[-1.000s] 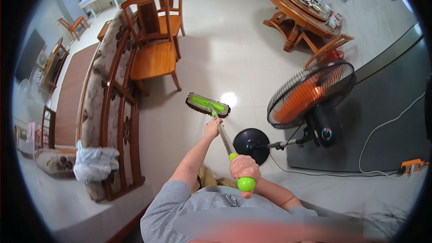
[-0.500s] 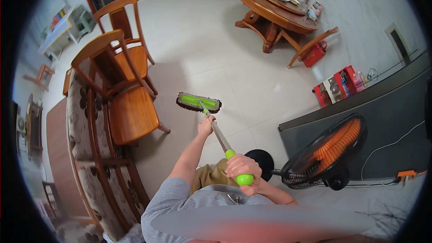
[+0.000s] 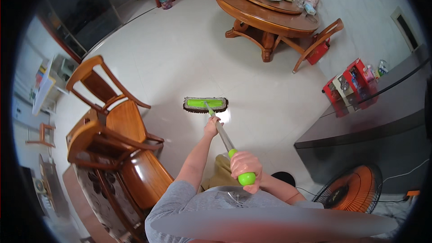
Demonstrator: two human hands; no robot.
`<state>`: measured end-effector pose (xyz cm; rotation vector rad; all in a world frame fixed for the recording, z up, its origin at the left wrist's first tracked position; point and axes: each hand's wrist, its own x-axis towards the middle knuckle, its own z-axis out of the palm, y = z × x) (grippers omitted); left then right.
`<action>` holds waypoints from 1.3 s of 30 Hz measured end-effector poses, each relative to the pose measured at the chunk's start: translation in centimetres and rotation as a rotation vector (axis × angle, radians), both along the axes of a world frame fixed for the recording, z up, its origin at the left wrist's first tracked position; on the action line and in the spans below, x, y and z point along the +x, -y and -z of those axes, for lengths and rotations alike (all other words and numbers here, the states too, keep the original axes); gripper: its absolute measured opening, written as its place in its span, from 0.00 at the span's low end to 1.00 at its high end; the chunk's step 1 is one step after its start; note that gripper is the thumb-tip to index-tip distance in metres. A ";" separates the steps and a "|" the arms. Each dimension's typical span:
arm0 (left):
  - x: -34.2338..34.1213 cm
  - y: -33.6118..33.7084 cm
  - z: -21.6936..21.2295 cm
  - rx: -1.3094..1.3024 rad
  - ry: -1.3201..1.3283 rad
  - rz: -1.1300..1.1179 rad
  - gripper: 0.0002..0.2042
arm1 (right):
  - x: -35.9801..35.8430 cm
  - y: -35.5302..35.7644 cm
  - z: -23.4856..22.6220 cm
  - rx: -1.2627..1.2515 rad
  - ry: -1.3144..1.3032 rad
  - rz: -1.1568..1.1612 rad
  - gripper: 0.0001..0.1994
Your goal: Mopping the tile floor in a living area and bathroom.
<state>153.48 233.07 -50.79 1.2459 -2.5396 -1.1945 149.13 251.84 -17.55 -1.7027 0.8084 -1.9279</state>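
A flat mop (image 3: 229,143) with a grey and lime-green handle slants away from my body. Its head (image 3: 201,103), a green plate over a dark fringed pad, lies on the pale tiled floor ahead of me. Low on the pole, close to the mop head, my left hand (image 3: 212,126) is wrapped round the shaft. At the top end my right hand (image 3: 246,168) grips the green handle, just above the round green knob. Both arms are stretched forward over my tan trousers.
Two wooden chairs (image 3: 126,119) stand at the left by a patterned sofa (image 3: 96,184). A round wooden table (image 3: 265,22) with dishes is far right, a tilted chair (image 3: 321,45) against it. An orange and black fan (image 3: 351,191) and a dark cabinet (image 3: 364,139) flank my right.
My view has shifted forward across the floor; the chairs and fan now appear lower in it. The mop head has turned squarer to me, and both hands keep their grip.
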 end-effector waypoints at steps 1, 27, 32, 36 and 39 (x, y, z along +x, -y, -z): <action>-2.1 2.1 0.4 0.003 0.025 -0.016 0.17 | -2.0 2.5 0.1 -0.012 0.013 0.002 0.14; -38.1 73.2 2.3 -0.040 0.150 -0.041 0.15 | -41.2 73.1 4.7 0.107 0.062 -0.257 0.19; -46.3 88.1 2.0 -0.055 0.218 0.006 0.16 | -50.8 86.8 6.6 0.051 0.120 -0.266 0.21; -51.0 99.9 3.8 -0.113 0.386 0.084 0.22 | -58.0 99.0 8.1 0.062 0.152 -0.284 0.21; -47.4 111.8 10.7 -0.085 0.131 -0.225 0.26 | -60.1 110.6 7.8 0.036 0.174 -0.429 0.21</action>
